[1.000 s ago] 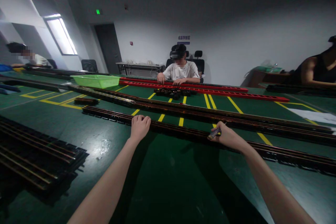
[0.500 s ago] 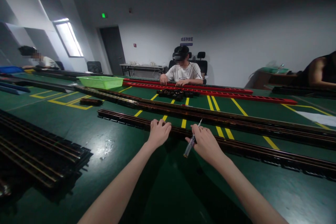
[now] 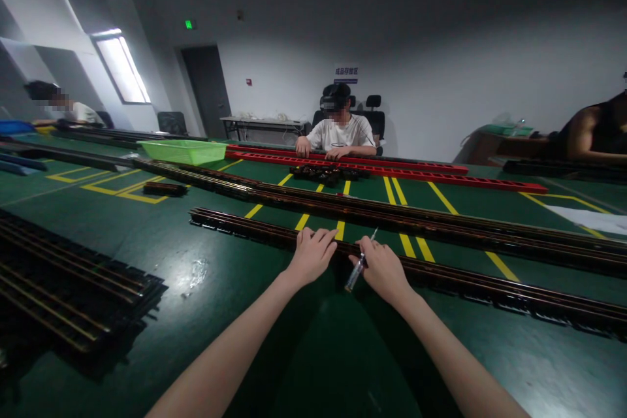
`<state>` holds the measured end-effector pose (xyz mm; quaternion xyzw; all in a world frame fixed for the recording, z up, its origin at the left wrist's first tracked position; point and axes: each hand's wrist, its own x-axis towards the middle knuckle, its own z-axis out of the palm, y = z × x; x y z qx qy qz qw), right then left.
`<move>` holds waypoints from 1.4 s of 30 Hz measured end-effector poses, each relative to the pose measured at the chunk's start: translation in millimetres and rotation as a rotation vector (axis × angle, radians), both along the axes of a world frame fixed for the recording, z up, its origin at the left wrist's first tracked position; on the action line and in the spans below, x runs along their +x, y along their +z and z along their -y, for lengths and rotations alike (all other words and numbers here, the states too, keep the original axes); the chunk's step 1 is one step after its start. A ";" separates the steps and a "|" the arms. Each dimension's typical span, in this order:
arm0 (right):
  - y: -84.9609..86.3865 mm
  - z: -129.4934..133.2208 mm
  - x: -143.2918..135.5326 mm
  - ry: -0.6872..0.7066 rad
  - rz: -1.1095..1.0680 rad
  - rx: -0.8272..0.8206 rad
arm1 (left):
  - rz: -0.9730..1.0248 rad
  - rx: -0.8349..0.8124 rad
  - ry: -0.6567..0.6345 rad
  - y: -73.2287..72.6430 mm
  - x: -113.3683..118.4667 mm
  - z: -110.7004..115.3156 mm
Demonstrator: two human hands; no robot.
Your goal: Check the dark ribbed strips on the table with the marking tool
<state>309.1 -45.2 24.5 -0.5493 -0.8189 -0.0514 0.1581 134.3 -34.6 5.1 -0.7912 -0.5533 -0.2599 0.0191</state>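
A long dark strip with thin copper-coloured lines along it lies crosswise on the green table. My left hand is curled over its near edge, fingers on top and the thumb hidden. Just to the right, my right hand holds a screwdriver with a clear handle, its thin shaft pointing up and away. The right fingers also lie against the strip. Behind it runs a second, similar dark strip, roughly parallel.
More dark strips lie side by side at the near left. A short dark piece and a green tray sit farther back. Red ladder-like rails and dark parts lie before a seated person. Two other people sit at the sides.
The near strip has slid to the right, and my left hand has moved right with it, closer to my right hand. The screwdriver stays in my right hand.
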 end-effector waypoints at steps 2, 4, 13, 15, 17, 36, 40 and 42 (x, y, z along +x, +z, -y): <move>-0.6 -0.4 0.4 0.011 -0.003 0.015 | 0.054 0.017 0.020 1.7 -8.6 -4.7; -0.3 -0.8 1.1 -0.004 -0.025 0.019 | 0.057 0.071 0.083 3.5 -21.1 -9.8; -15.3 0.4 2.7 -0.054 -0.006 0.263 | 0.016 0.139 0.464 -4.1 -79.0 -23.8; -21.2 -0.3 3.1 -0.034 -0.038 0.320 | -0.025 0.112 0.468 -5.0 -80.6 -24.3; -24.3 -0.9 4.0 -0.012 -0.063 0.341 | -0.079 0.094 0.444 -4.0 -79.6 -24.0; -28.2 -7.6 8.2 0.153 -0.057 0.320 | -0.095 0.061 0.342 -0.5 -41.0 -14.2; -27.3 -7.3 8.0 0.104 -0.037 0.291 | -0.074 0.062 0.278 -1.9 -29.5 -10.3; -25.5 -5.3 5.9 0.095 -0.044 0.294 | -0.061 0.060 0.253 -2.6 -24.2 -7.9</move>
